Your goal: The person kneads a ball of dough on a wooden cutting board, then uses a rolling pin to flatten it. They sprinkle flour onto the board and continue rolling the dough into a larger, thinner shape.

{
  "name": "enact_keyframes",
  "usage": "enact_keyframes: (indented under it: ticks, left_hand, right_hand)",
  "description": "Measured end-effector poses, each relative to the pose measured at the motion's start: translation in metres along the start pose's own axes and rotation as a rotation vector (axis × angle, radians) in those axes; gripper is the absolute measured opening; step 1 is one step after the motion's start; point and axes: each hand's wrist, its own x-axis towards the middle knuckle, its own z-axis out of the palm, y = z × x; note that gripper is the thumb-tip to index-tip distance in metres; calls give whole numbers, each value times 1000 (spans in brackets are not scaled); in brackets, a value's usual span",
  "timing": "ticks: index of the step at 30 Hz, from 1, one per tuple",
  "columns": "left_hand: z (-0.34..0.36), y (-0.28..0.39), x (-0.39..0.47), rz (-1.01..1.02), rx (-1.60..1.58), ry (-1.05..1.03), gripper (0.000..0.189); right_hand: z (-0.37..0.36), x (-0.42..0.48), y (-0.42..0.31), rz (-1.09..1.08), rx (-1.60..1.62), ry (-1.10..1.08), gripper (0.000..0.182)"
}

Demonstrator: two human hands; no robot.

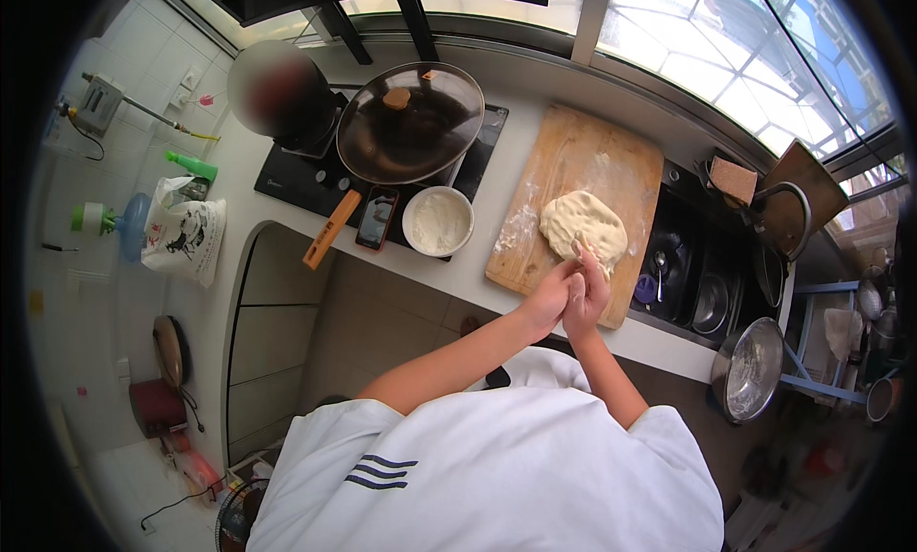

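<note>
A flattened mound of pale dough point(582, 226) lies on a wooden cutting board point(609, 140) dusted with flour. At the dough's near edge my left hand point(551, 300) and my right hand point(589, 290) touch each other, the left one's fingers against the right one's palm side. Bits of dough or flour cling to my right fingers, which point towards the mound. Whether anything is between the hands is hidden. Left of the board stands a white bowl of flour point(438, 221).
A lidded pan point(410, 122) with a wooden handle sits on the black cooktop point(286, 172), a phone point(377, 219) beside the flour bowl. Right of the board is a dark sink point(670, 237) holding a spoon point(660, 276). A floury metal bowl point(749, 369) is near the counter's right end.
</note>
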Motion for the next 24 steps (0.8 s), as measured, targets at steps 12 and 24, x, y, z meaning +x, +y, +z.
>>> enact_keyframes:
  ticks: [12, 24]
  left_hand:
    - [-37, -37, 46, -115, -13, -197, 39]
    - [-53, -40, 77, 53, 344, 206, 36]
  right_hand:
    - [-29, 22, 44, -99, -118, -223, 27]
    - [-7, 45, 106, 113, -296, 57, 22]
